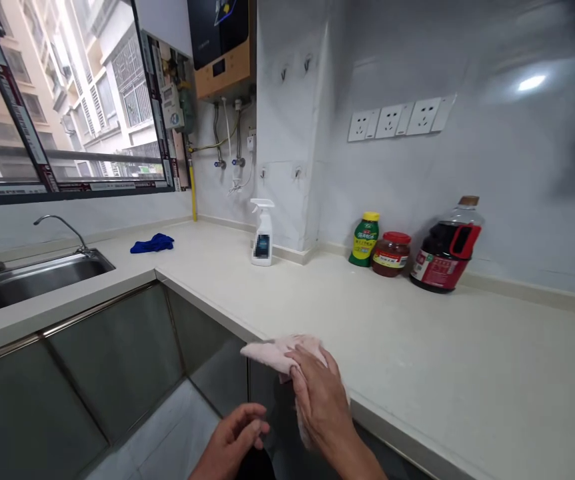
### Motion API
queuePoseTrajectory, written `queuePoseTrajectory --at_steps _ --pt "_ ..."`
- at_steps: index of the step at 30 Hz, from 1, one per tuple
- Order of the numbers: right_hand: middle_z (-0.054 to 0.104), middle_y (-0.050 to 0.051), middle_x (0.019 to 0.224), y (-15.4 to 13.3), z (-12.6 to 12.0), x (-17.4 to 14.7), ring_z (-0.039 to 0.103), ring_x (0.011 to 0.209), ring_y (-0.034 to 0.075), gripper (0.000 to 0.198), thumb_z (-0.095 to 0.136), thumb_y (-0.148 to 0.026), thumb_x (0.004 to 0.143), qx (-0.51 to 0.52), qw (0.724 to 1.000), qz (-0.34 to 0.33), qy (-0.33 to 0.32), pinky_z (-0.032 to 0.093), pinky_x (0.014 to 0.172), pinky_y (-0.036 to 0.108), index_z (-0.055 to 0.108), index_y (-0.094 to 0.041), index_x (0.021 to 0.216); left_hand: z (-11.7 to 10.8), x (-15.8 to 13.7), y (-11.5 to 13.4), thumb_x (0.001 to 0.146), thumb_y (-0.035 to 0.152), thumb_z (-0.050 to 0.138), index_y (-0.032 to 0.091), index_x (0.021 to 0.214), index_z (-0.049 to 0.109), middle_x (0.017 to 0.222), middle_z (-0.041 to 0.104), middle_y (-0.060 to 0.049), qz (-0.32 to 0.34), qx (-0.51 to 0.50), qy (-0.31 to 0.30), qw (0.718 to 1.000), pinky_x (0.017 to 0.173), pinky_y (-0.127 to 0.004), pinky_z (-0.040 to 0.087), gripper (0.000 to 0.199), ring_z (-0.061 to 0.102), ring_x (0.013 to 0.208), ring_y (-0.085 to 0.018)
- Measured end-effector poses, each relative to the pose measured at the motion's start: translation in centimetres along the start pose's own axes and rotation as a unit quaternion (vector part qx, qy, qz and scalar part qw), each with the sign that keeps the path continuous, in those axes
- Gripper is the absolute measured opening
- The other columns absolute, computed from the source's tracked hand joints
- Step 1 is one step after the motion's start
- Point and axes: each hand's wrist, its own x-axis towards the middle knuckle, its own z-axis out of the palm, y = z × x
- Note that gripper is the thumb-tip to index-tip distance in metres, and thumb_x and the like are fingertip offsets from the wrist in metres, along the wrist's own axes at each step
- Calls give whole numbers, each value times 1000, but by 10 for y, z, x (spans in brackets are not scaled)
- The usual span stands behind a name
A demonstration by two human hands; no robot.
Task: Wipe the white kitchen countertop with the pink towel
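Pink cloth (270, 353) drapes over the front edge of the surface (417, 360) at six o'clock, held in the right hand (322, 400); the left hand (235, 437), at seven, curls empty. Its overhang could slip if pressure slackens.

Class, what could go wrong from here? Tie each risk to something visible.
The pink cloth under the right hand partly hangs over the edge of the counter, so it might slip off. The spray bottle stands upright on the counter; a wide sweep could tip it. The red-lidded jar sits close beside the green bottle, so bumping one may jostle the other.
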Motion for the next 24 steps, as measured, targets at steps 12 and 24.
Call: queuePoseTrajectory --at_steps 12,24 --pt "61 11 119 75 -142 5 53 120 34 58 45 -73 90 -6 948 261 184 42 109 52 68 -24 110 75 16 80 92 52 65 21 128 65 111 70 -11 197 56 -87 975 91 -36 50 47 64 97 -24" --pt "63 9 126 134 -267 -144 60 114 39 50 39 -61 98 -317 928 177 86 42 104 65 72 -26 110 173 49 115 89 67 57 30 160 38 173 2 -11 191 507 -151 827 119 -72 3 82 -9 155 -49"
